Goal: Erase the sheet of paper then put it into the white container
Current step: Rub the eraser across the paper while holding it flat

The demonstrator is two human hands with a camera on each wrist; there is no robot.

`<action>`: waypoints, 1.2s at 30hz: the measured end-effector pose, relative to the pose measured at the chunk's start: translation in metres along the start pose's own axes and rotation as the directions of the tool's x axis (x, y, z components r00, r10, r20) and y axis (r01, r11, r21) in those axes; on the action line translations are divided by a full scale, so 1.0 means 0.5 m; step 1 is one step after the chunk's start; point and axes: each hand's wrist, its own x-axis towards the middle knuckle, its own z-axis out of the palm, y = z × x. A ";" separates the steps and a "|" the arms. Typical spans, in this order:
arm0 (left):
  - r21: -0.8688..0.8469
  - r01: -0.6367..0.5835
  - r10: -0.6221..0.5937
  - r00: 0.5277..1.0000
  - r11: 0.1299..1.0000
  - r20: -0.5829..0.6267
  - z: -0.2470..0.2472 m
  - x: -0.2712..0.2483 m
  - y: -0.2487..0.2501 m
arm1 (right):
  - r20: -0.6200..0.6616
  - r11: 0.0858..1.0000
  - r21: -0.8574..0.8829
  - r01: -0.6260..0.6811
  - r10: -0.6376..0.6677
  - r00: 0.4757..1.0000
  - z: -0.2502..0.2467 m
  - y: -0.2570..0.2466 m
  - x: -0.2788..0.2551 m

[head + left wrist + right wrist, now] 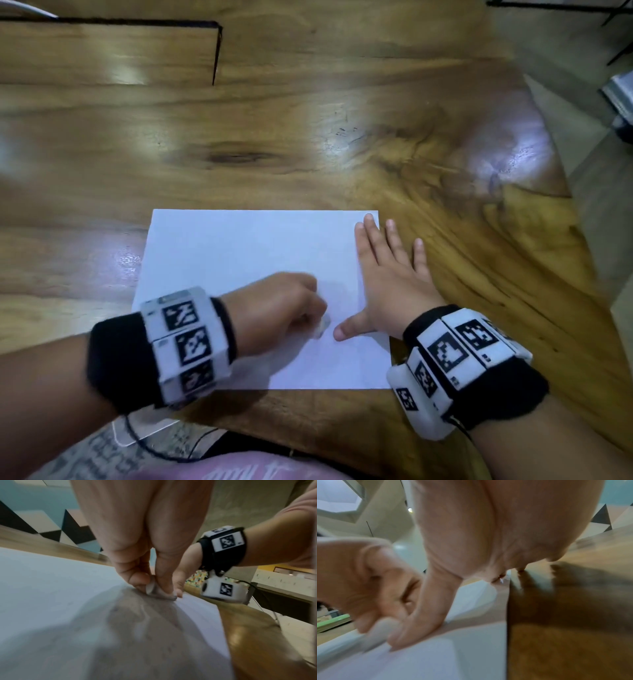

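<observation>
So the paper (253,267) lies long side across at the tabletop's (308,144) near edge, right hand (387,277) spread flat on its right edge, left hand (274,308) pinching the eraser (322,327) mid-sheet just beside that thumb.

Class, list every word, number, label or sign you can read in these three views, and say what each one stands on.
No text can be read.
Wristbands: black-and-white square code patterns, not letters.
Pink garment at the bottom of the head view: pale lettering, upside down and cut off, too blurred to read.
Sheet of paper: no legible writing; only a faint grey smudge near the eraser that the left hand pinches.
</observation>
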 end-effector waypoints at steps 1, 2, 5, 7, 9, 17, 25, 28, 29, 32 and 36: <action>0.094 -0.054 0.051 0.998 0.994 0.035 0.005 -0.016 -0.009 | 0.004 1.000 -0.001 0.001 -0.001 1.000 0.001 0.000 0.000; 0.134 -0.081 0.077 0.996 0.988 0.034 0.003 -0.019 -0.011 | 0.004 1.000 -0.001 0.001 -0.001 1.000 0.001 0.000 0.000; 0.197 -0.091 0.114 0.988 0.976 -0.107 -0.028 0.024 0.012 | -0.004 1.000 0.001 -0.006 0.006 1.000 0.000 -0.001 0.001; 0.216 -0.062 0.106 0.974 0.974 -0.200 -0.060 0.050 0.029 | 0.006 1.000 -0.006 -0.016 0.016 1.000 -0.001 -0.002 0.001; 0.209 -0.092 0.138 0.966 0.974 -0.219 -0.059 0.054 0.016 | 0.020 1.000 -0.011 -0.018 0.019 1.000 -0.003 -0.004 0.000; 0.383 -0.183 0.214 0.976 0.906 -0.041 0.010 -0.058 -0.048 | 0.030 1.000 -0.013 -0.017 0.017 0.999 -0.005 -0.005 -0.003; 0.116 -0.095 0.117 0.972 0.989 -0.205 -0.047 0.027 -0.007 | 0.035 1.000 -0.015 -0.028 0.028 0.999 -0.006 -0.008 -0.006; 0.068 -0.077 0.083 0.993 0.995 -0.087 0.005 -0.042 -0.027 | 0.034 1.000 -0.009 -0.023 0.023 0.999 -0.007 -0.007 -0.007; 0.204 -0.095 0.108 0.993 0.974 -0.051 0.014 -0.059 -0.039 | 0.037 1.000 -0.008 -0.023 0.023 0.999 -0.008 -0.007 -0.007; 0.299 -0.125 0.124 0.992 0.946 0.022 0.008 -0.065 -0.043 | 0.035 1.000 -0.010 -0.025 0.026 0.999 -0.007 -0.009 -0.005; 0.140 -0.088 0.114 0.976 0.986 -0.187 -0.034 -0.007 -0.007 | 0.029 1.000 -0.009 -0.023 0.023 0.999 -0.004 -0.009 -0.003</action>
